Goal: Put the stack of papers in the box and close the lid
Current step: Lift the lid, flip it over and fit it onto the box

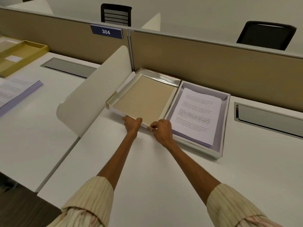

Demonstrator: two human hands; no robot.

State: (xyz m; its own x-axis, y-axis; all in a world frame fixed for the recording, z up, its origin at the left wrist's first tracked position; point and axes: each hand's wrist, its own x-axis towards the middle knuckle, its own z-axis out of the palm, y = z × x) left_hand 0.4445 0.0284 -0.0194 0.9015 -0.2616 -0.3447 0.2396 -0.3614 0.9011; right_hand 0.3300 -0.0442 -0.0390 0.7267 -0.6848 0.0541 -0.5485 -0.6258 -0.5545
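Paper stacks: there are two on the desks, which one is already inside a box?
The stack of papers on the right, lying in the white box. The other stack, far left, lies on the bare desk.

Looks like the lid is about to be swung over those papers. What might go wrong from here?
The top sheet's far corner on the papers looks curled up, so the lid might crease it. Both hands, left and right, grip only the lid's near edge, so it may twist or slip. The lid sits close to the divider and might catch it when lifted.
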